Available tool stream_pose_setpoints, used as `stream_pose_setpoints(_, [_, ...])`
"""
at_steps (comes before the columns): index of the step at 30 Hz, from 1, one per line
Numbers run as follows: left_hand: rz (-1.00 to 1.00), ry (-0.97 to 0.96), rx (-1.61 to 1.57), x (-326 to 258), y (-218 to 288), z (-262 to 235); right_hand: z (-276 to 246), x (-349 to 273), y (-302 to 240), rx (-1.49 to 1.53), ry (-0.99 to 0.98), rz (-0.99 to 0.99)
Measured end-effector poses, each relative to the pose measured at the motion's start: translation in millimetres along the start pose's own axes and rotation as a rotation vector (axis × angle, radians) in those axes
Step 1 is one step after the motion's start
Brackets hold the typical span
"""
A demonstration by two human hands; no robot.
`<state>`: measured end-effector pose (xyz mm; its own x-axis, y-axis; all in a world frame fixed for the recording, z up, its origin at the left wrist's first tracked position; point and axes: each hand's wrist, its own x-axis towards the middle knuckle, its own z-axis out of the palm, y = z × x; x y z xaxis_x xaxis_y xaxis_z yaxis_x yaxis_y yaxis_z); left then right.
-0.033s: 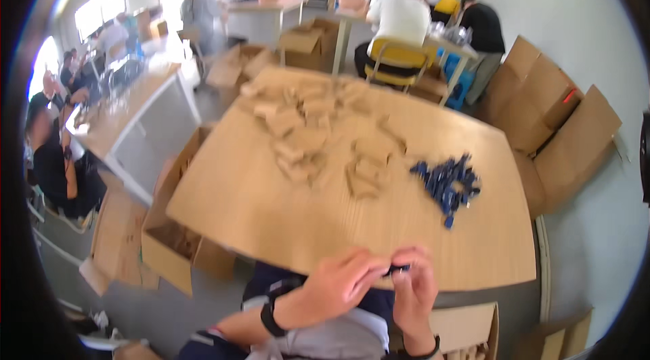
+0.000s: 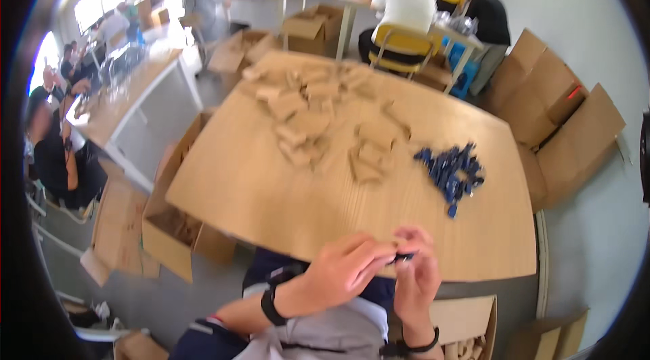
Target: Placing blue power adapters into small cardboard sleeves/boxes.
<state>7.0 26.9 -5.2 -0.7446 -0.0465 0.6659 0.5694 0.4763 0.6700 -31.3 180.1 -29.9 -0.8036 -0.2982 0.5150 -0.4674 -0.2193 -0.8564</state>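
Nearest the camera, both hands meeting just over the near edge of the table [image 2: 244,197]. Left hand [image 2: 342,272], dark watch [image 2: 271,302] on its wrist, reaching across with fingers [image 2: 369,255] curled shut around one end of a small dark part [image 2: 405,258]. Right hand [image 2: 416,275], dark band at the wrist, upright, fingertips [image 2: 420,238] pinched closed on the other end of the same piece. Mostly hidden between the fingers, so exact shape hard to tell; probably one of the small blue-black pieces lying farther out.

Judged from its size: very light, stiff rather than soft, likely hard plastic, smooth enough to slip from a loose pinch. Best held at its two ends between thumb and fingertip, as here, with a firm but gentle squeeze; too small for a whole-hand hold, easily dropped into the lap or off the edge.

Farther out, right of centre, a loose heap of dark blue pieces [image 2: 450,167] on the table, one or two strays just beside it. Beyond and to the left, scattered flat cardboard pieces [image 2: 308,123], some overlapping, well apart from the hands. Below the left edge, an open cardboard box [image 2: 172,228] on the floor. Flattened cartons [image 2: 562,109] leaning against the right wall. At the far end, a seated person in white [image 2: 406,4] on a yellow chair [image 2: 399,45], others at further tables.
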Motion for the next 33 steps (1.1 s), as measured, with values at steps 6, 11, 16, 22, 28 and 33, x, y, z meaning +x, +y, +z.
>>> stream_pose_setpoints(6, [-0.115, -0.052, -0.004, -3.6, -10.5, 4.1, -2.6, 13.2, -13.3, -0.223, 0.161, -0.149])
stream_pose_setpoints(11, [-0.438, -0.460, -0.139, 7.5, -11.7, -32.5, -20.0, 37.1, -8.9, -0.353, 0.004, -0.297])
stream_pose_setpoints(16, [-0.137, -0.266, 0.485, 26.7, -103.7, -89.4, -36.0, 59.8, -28.0, -0.738, -0.098, -0.538])
stream_pose_setpoints(22, [0.034, -0.380, 0.573, 51.1, -194.9, -136.8, -36.2, 94.4, -38.2, -0.895, -0.095, -0.764])
stream_pose_setpoints(28, [-0.355, -0.380, 0.742, 58.5, -158.4, -123.1, -26.5, 105.9, -55.5, -0.949, -0.027, -0.781])
stream_pose_setpoints(33, [-0.325, -0.187, -0.210, 34.7, -71.1, -78.3, -12.2, 98.5, -69.1, -0.965, 0.053, -0.765])
